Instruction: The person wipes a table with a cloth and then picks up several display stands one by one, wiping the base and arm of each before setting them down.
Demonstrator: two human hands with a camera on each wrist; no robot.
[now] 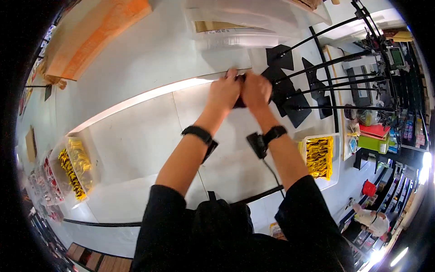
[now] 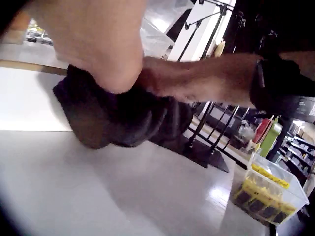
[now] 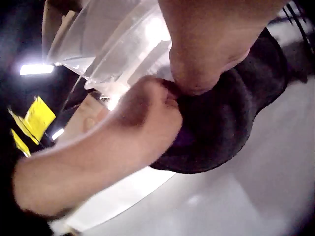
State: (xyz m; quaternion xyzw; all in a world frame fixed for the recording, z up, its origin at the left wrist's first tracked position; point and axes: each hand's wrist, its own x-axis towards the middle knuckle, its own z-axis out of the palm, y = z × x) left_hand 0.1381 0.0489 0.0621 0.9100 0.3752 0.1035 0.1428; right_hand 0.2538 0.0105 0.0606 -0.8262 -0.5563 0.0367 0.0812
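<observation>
Both hands meet at the far middle of the table, close together on a soft, dark fabric piece with rounded, lobed edges. My left hand [image 1: 224, 93] grips one part of this dark fabric piece [image 3: 216, 128], its fingers curled in. Right beside it, my right hand [image 1: 257, 90] holds the same fabric, knuckles up. In the left wrist view the dark fabric [image 2: 118, 118] hangs in folds below the hands, close over the white tabletop. The fingertips are mostly hidden behind the hands, and I cannot tell what the fabric item is.
Black stands with flat bases [image 1: 297, 109] rise just right of the hands. A clear bin [image 1: 336, 156] of yellow packets sits at right; more bins [image 1: 93, 167] are at left. Plastic bags [image 1: 253, 18] lie beyond a raised white ledge [image 1: 149, 95]. An orange-and-tan package [image 1: 90, 41] lies far left.
</observation>
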